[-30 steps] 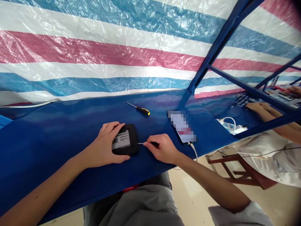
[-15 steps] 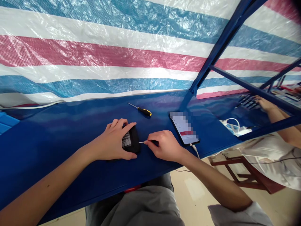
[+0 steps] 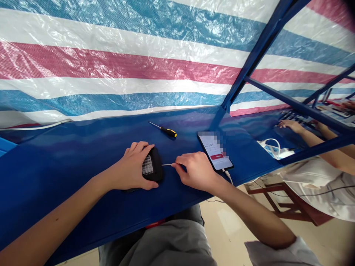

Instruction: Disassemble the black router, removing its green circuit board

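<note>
A black, rounded box-like device [image 3: 158, 166] with a printed label lies on the blue bench under my left hand [image 3: 131, 166]. My left fingers and thumb wrap round its left part and cover much of it. My right hand [image 3: 195, 170] pinches a screwdriver [image 3: 167, 164], whose thin metal shaft points left to the device's right edge; its handle is hidden in my fingers. Whether the tip touches or enters the device I cannot tell. Beyond both hands lies a second screwdriver [image 3: 168, 132], black with a yellow end.
A phone [image 3: 219, 153] with a charging cable lies just beyond my right hand. Blue frame bars [image 3: 260, 51] rise at the right, near a white power strip [image 3: 277, 150]. Another person's hand [image 3: 291, 125] works farther right. Striped sheeting [image 3: 124, 66] hangs behind the bench [image 3: 91, 147].
The view has shifted slightly. More of the screwdriver's shaft shows between the device and my right fingers. My left hand keeps its hold. The other person's hand has moved left.
</note>
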A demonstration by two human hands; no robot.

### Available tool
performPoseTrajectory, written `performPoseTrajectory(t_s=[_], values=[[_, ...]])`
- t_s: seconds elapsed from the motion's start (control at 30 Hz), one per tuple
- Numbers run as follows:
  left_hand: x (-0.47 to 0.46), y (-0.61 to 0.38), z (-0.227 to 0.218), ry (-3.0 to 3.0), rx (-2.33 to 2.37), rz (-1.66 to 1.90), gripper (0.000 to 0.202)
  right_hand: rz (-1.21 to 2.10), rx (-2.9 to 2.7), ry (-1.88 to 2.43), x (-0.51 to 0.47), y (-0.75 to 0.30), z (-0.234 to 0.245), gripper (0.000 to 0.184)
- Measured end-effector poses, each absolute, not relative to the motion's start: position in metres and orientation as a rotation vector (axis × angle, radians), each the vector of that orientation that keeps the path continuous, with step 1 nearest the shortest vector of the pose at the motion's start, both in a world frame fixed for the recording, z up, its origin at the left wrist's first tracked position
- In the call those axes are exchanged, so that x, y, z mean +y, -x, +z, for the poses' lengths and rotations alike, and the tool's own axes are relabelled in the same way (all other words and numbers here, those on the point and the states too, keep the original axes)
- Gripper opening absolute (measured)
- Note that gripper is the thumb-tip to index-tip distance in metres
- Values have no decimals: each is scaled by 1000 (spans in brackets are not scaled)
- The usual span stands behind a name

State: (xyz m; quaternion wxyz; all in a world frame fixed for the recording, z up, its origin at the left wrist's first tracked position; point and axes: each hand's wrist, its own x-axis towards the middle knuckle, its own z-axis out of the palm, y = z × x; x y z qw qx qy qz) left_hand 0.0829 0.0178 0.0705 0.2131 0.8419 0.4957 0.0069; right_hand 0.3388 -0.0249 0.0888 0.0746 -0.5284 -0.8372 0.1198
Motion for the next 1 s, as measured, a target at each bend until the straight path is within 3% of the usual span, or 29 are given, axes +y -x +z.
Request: performPoseTrajectory(t_s=[0.37,0.57,0.77,1.0], values=[[18,-78,64,-2388,1311,56,126,642,-2373,1321,0,-339,63,35],[11,-87,73,-2389,1320,138,103,817,-2197,1251,-1,-332,48,33],[11,-84,71,-2376,1242,83,106,800,-2222,1298,1,-329,45,34],[10,-83,68,-2422,1169,214,83,763,-2253,1348,-1,-328,47,31]])
